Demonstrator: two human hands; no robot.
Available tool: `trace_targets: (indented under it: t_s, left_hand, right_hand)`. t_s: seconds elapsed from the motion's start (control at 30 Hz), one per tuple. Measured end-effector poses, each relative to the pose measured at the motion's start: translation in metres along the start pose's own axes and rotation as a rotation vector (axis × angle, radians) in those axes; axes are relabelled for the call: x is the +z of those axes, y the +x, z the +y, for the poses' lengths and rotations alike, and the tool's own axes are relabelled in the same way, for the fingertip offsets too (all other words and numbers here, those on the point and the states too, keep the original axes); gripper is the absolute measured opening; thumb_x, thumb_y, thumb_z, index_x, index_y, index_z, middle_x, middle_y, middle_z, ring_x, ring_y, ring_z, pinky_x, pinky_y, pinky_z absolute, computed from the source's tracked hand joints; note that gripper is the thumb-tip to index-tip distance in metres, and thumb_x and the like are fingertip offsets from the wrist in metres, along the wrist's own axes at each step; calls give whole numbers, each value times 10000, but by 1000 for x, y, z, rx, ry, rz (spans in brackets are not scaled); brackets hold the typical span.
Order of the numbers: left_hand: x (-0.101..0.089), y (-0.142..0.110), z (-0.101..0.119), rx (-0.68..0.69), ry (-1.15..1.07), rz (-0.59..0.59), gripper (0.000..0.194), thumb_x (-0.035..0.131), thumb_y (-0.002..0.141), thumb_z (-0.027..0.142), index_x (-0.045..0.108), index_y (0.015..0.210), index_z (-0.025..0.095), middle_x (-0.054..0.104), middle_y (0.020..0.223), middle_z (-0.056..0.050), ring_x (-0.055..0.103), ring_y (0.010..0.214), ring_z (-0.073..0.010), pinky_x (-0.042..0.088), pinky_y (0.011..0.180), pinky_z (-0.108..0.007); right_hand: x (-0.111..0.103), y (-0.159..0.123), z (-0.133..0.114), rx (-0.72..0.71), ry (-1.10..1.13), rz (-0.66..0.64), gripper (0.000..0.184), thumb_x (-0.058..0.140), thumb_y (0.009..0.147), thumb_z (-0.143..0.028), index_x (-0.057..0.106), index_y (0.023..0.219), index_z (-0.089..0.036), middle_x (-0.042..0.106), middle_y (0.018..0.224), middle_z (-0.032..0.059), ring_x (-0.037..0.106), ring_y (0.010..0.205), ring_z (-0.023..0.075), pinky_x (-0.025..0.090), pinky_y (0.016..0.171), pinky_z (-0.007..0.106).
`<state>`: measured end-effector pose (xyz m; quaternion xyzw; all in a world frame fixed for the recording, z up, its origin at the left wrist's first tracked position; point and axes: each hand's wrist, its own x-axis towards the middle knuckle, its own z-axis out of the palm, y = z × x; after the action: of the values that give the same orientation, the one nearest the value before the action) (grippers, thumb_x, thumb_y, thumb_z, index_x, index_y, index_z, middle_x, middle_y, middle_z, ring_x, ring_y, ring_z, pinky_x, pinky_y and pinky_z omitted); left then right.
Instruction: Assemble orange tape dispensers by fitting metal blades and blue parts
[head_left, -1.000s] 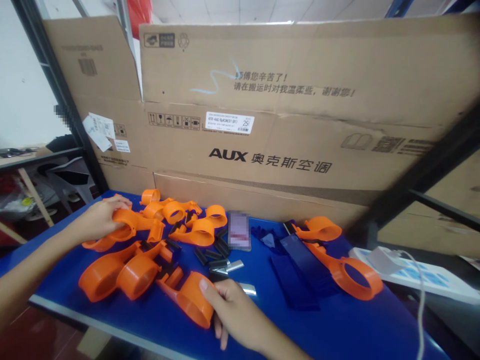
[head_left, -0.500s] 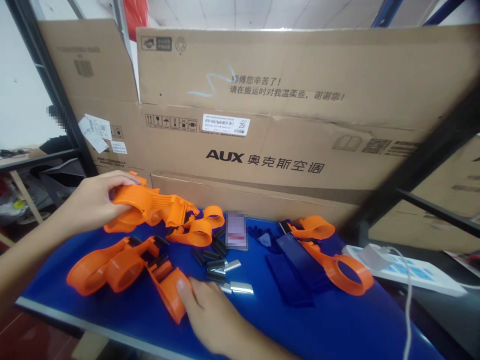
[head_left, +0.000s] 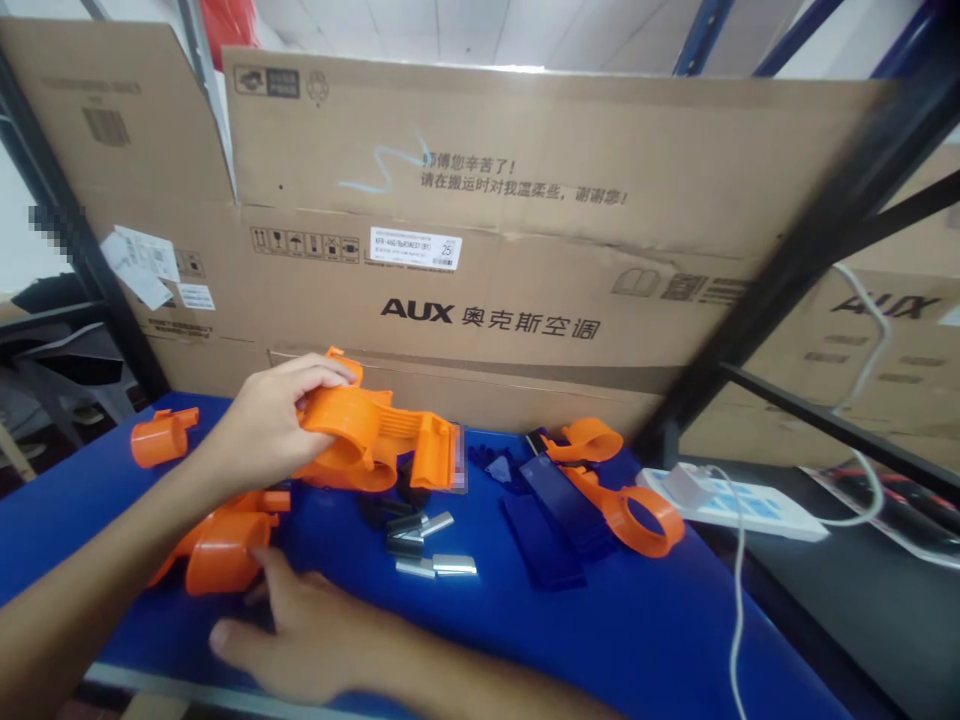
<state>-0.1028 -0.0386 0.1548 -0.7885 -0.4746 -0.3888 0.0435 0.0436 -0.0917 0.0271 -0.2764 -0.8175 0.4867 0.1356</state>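
- Left hand [head_left: 274, 420]: the fingers are clamped on the held orange parts [head_left: 345, 425], ring-shaped pieces with a ribbed arm, above the far middle of the blue table [head_left: 637, 640].
- Right hand [head_left: 307, 625]: thumb and index finger stand apart; the index fingertip meets the edge of the front orange parts [head_left: 225, 555], though whether it presses on them cannot be told. The other fingers are partly hidden.
- Far left of the table: a separate orange ring [head_left: 160, 440] with a short projecting arm.
- Centre: silver metal strips [head_left: 454, 565] lie near black pieces [head_left: 405, 541]; further dark pieces are partly covered by the held orange parts.
- Right of centre: flat dark-blue pieces [head_left: 559, 505] overlap, with right-hand orange parts [head_left: 645, 520] beside them, their rings uppermost.
- Right edge: a white power strip [head_left: 757, 510] bears a plug [head_left: 688, 486] with a white cable [head_left: 739, 590].
- Background: a cardboard panel [head_left: 480, 250], printed "AUX", stands behind the table.
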Motion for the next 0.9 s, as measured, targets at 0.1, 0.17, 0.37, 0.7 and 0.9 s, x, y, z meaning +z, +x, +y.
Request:
trace_targets:
  t_s: [0.1,0.17,0.37,0.7,0.9]
  left_hand:
    - [13,-1,4,2,-50,-48,257,667,741,205,712,989,254,747,1182,-16,704,1096,-252,557,953,-379]
    - [20,-4,5,-1,-76,-62,275,653,727,195,705,989,260,745,1185,-16,701,1109,-260,551,975,-391]
    - [34,-26,6,-80,-66,-116,374,632,673,147,683,1001,320,752,1171,7,694,1127,-280,543,1010,-444]
    - [70,-75,4,-135,-74,-326,458,594,627,130,654,1022,354,730,1219,0,705,1101,-328,591,912,-500]
    - [88,-84,2,-162,-33,-360,324,690,723,230,627,1025,331,728,1158,-57,696,1079,-351,575,902,-528]
  right_hand:
    - [-7,-8,11,-9,25,-32,487,585,945,-435,588,1399,-257,731,1263,77,702,1122,281,544,972,403]
    - [-17,-17,27,21,139,67,296,515,970,-322,692,1193,-241,764,1098,58,715,1007,224,559,898,354]
    - [-65,-82,53,-220,844,435,732,675,868,-559,371,1481,-298,598,1362,146,673,989,262,603,788,446]
    - [-66,-102,54,74,868,576,457,742,870,-553,578,1126,-211,665,840,11,651,600,139,591,596,301]
    - [-79,-92,69,111,806,635,437,771,836,-503,559,1078,-208,684,842,-1,628,520,108,560,466,234]
